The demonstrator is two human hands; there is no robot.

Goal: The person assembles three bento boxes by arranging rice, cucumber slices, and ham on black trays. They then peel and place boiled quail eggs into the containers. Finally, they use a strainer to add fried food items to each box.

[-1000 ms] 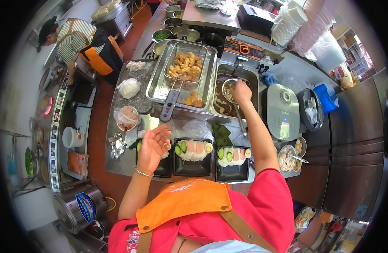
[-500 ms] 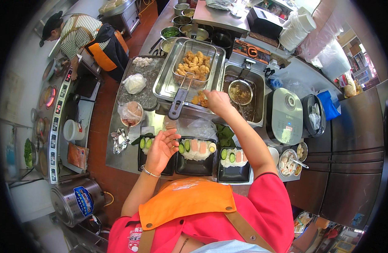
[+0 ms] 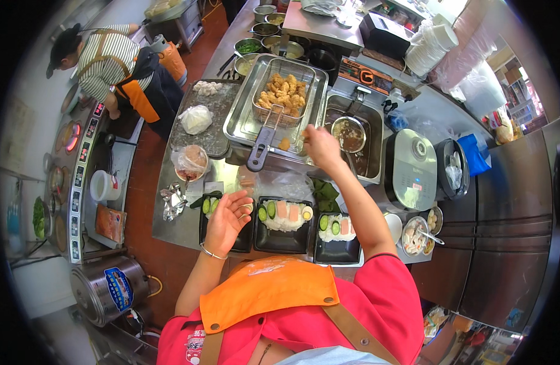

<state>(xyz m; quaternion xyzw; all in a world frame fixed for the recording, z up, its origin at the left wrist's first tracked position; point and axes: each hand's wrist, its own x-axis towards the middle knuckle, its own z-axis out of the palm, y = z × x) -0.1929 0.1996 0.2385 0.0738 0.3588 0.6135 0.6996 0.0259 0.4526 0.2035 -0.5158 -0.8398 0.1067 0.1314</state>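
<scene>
My right hand [image 3: 321, 148] is closed over the front edge of the steel tray [image 3: 232, 121]. Golden-brown food shows at its fingertips, apparently fried chicken, mostly hidden by the fingers. One small fried piece [image 3: 284, 144] lies on the tray beside it. Behind stands a wire fry basket [image 3: 263, 135] of fried chicken pieces [image 3: 284, 93], its dark handle pointing toward me. My left hand [image 3: 229, 220] is held palm up, fingers loosely apart and holding nothing, above the left black tray [image 3: 234, 243]. The middle black tray [image 3: 283, 241] holds rice, cucumber slices, pink meat slices and half an egg.
A third black tray [image 3: 338, 251] sits at the right. Beyond my right hand is a fryer [image 3: 368, 158] with a strainer [image 3: 348, 134] in it. A rice cooker [image 3: 415, 167] stands further right. Bagged food [image 3: 189, 161] and crumpled foil [image 3: 172, 202] lie left. A co-worker [image 3: 119, 67] bends over the stove.
My right hand has shifted slightly right and closed; fewer fried pieces lie on the tray by it. My left hand has dipped slightly. The co-worker has moved and stretched out an arm.
</scene>
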